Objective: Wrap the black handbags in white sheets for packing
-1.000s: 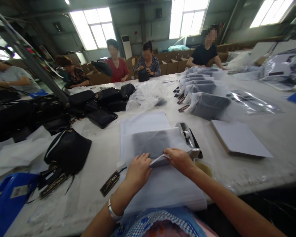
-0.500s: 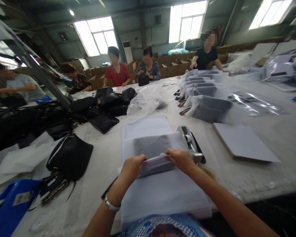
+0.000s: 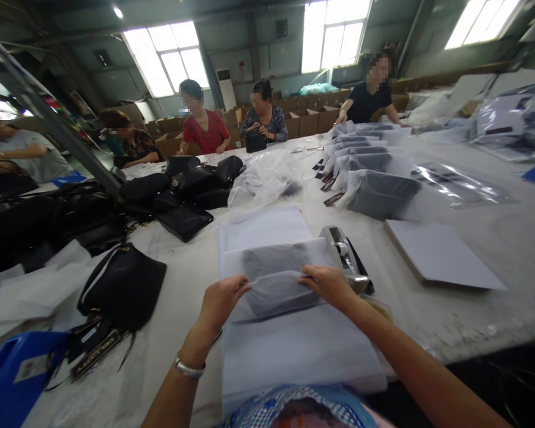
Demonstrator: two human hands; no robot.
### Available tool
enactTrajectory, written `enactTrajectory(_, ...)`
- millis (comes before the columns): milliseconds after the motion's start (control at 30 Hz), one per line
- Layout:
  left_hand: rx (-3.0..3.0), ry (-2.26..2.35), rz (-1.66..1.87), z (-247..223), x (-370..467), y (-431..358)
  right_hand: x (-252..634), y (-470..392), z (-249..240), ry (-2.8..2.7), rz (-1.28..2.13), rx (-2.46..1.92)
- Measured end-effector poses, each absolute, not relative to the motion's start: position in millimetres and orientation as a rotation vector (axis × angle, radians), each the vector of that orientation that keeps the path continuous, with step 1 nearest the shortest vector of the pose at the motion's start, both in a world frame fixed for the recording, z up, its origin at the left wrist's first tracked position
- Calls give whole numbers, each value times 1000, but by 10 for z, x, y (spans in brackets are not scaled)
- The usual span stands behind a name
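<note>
A dark bag (image 3: 279, 295) lies under thin white tissue paper (image 3: 294, 351) in front of me, showing grey through the sheet. My left hand (image 3: 226, 295) pinches the edge of the folded tissue at the bag's left side. At the right side, my right hand (image 3: 325, 285) pinches the same edge between thumb and fingers. Beyond my right hand stands a grey tape dispenser (image 3: 343, 252). To the left, a black bag (image 3: 127, 285) with a hang tag rests on the table.
Black bags (image 3: 191, 190) are heaped at back left. Tissue-wrapped bags (image 3: 378, 190) stand in a row at back right, behind a stack of white boards (image 3: 441, 252). A blue container (image 3: 20, 374) sits front left. Several people work across the table (image 3: 450, 321).
My left hand has moved left along the tissue edge, and my hands are farther apart. The tissue edge now lies higher over the bag. The view has shifted slightly.
</note>
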State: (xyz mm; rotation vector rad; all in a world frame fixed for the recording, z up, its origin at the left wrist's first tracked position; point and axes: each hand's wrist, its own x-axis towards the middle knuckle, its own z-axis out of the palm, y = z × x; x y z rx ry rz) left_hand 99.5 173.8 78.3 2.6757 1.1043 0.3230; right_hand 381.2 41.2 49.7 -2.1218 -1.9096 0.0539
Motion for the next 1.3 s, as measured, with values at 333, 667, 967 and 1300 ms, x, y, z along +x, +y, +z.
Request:
enactTrajectory(333,2861,646,830,366,1508,1036,3870,468,514,-1877,68,-2142)
enactTrajectory(667,2889,797,504,273,1538,1031,4180,374,662,-1637,-209,-2230)
enactTrajectory(967,2925,770,529,213,1539,1038,4609,-399,399,-923,36,-2194)
enactTrajectory(1300,2956,740,582,200,1508,1037,4446,-289,455,-545,498,-1794)
